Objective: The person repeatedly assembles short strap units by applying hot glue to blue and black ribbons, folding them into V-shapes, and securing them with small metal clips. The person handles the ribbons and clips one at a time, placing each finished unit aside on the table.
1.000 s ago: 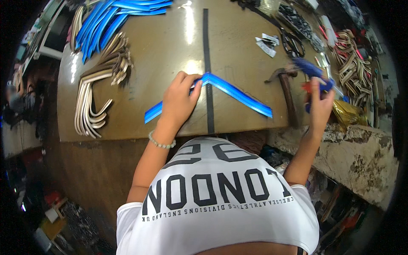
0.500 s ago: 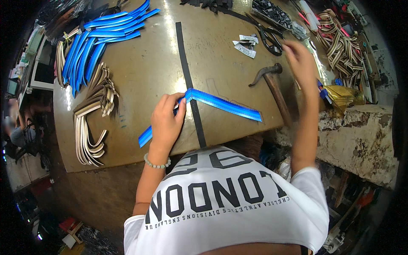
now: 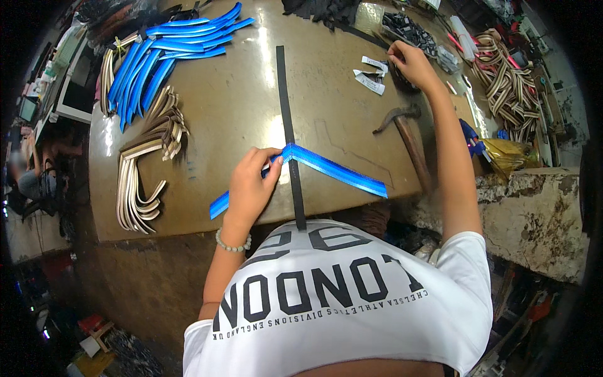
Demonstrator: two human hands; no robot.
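Note:
A blue strap (image 3: 339, 171) with light stripes is bent into a wide V near the table's front edge. It crosses a long narrow black strap (image 3: 286, 103) that runs away from me. My left hand (image 3: 251, 182) pinches the blue strap just left of its bend, and one end pokes out past the wrist. My right hand (image 3: 411, 66) is reached out at the far right with fingers curled together. Whatever they hold is hidden; the hand covers most of the black-handled pliers there. Small white printed packets (image 3: 370, 80) lie just left of it.
A hammer (image 3: 409, 144) lies on the table (image 3: 226, 119) at right. Bundles of blue straps (image 3: 147, 69) and brown-and-cream straps (image 3: 141, 182) lie at left. A tray of black buckles (image 3: 408, 31) sits far right, near a tangle of striped straps (image 3: 509, 81) and yellow plastic (image 3: 512, 151).
My right hand has moved farther away and to the left, over the pliers. My left hand keeps its pinch on the blue strap. The whole view has shifted slightly.

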